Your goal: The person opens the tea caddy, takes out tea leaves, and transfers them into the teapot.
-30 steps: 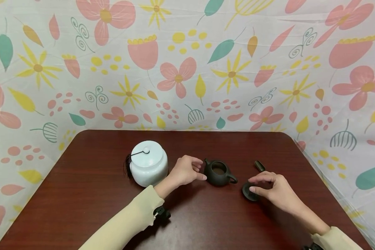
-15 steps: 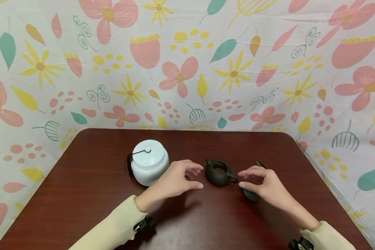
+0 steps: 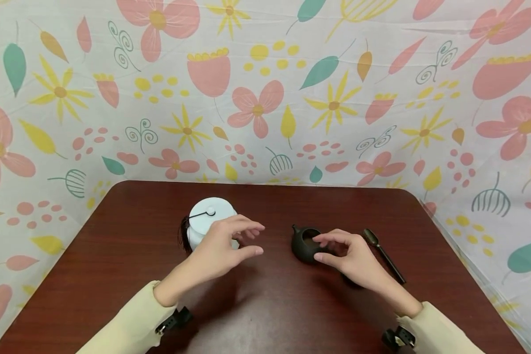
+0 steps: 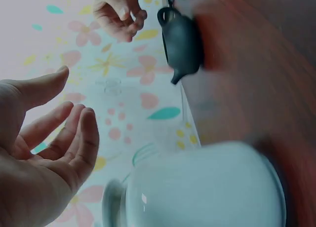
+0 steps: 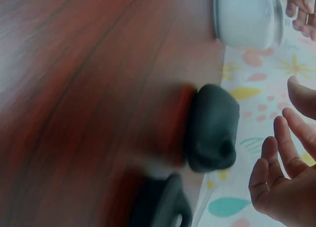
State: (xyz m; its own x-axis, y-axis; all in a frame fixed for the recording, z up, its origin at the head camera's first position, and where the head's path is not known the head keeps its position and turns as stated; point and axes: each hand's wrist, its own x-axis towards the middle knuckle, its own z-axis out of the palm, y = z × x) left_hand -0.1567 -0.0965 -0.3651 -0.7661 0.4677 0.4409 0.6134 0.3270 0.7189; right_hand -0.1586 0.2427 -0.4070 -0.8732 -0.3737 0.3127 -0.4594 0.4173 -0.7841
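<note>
My left hand (image 3: 214, 248) hovers beside the white lidded jar (image 3: 210, 216), its fingers loosely bent and holding nothing. In the head view this hand covers the jar's lower right side. A dark teapot (image 3: 302, 246) stands without its lid near the middle. My right hand (image 3: 354, 258) is in the air over the teapot's handle side, also with nothing in it. The right wrist view shows a gap between these fingers and the teapot (image 5: 215, 131). Below the right hand lies the dark teapot lid (image 5: 160, 202), mostly hidden in the head view.
A dark long-handled tea scoop (image 3: 385, 255) lies right of the right hand. A dark tassel (image 3: 184, 235) hangs at the jar's left side. The reddish-brown table (image 3: 128, 236) ends at a flower-patterned cloth (image 3: 256, 142) behind.
My left hand has moved left, away from the teapot's spout to the jar. My right hand has left the lid on the table and moved left and up, uncovering the scoop.
</note>
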